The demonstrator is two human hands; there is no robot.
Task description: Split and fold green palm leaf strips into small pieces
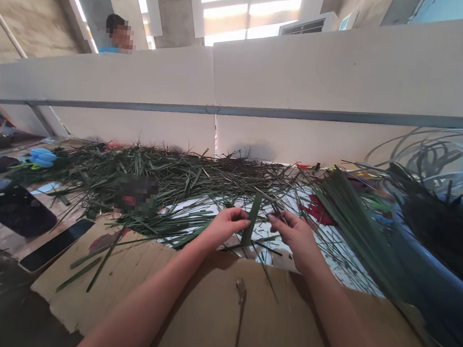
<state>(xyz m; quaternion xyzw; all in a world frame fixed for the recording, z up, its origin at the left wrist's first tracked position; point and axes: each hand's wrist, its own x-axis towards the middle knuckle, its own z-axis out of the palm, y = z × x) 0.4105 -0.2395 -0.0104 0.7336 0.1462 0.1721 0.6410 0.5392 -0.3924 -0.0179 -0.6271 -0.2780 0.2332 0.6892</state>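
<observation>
My left hand (229, 226) pinches a short, wide green leaf strip (253, 218) that stands upright between thumb and fingers. Just to the right, my right hand (294, 233) is closed around a small dark item near its fingertips, too small to name. Both hands are a short way apart, above the near edge of the pile. A large heap of cut green leaves (164, 174) spreads behind and to the left of them. Brown cardboard (207, 315) lies beneath my forearms, with a few loose strips at its left.
A blue tub (417, 267) with dark leaves and a long green bundle (351, 226) stands at the right. A phone (56, 244) lies at the left. Beyond the white partition (318, 72) a person's head (120, 32) shows.
</observation>
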